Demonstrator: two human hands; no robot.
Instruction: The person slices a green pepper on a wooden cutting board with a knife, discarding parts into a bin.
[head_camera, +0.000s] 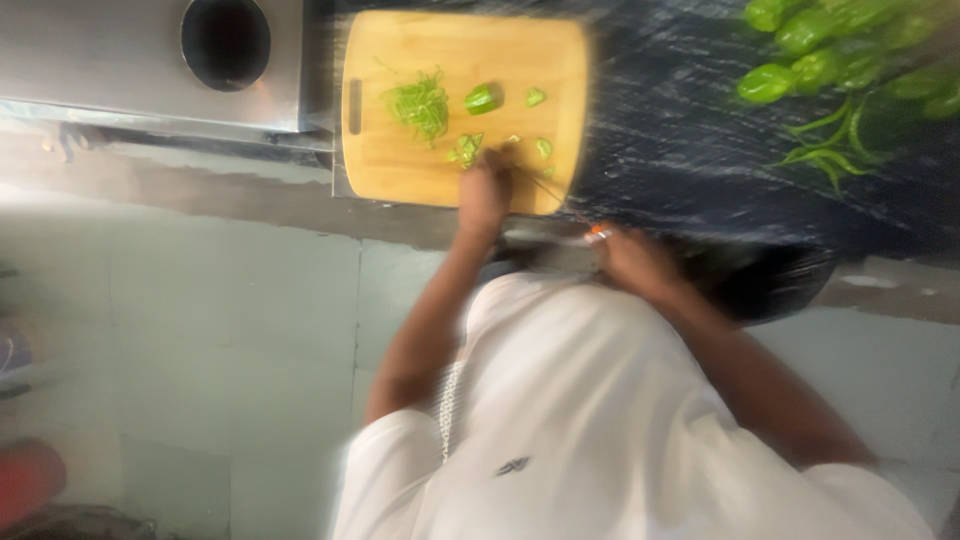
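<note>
The left hand's fingers (497, 160) press down on small green pepper bits (466, 148) near the 6 o'clock edge of the wooden cutting board (400, 165). It is too blurry to tell if they pinch a bit or just rest on it. The right hand (630, 260) is clenched around a knife (560, 200), and the thin blade points to 10 o'clock, toward the left hand (485, 195).

This looks like the slicing step. A next cut calls for keeping the fingertips tucked away from the blade.

The pepper is bright green. A pile of thin strips (422, 103) and a bigger chunk (482, 98) lie at the board's middle. Whole green peppers (800, 45) sit at 2 o'clock on the dark desk (680, 130).
</note>
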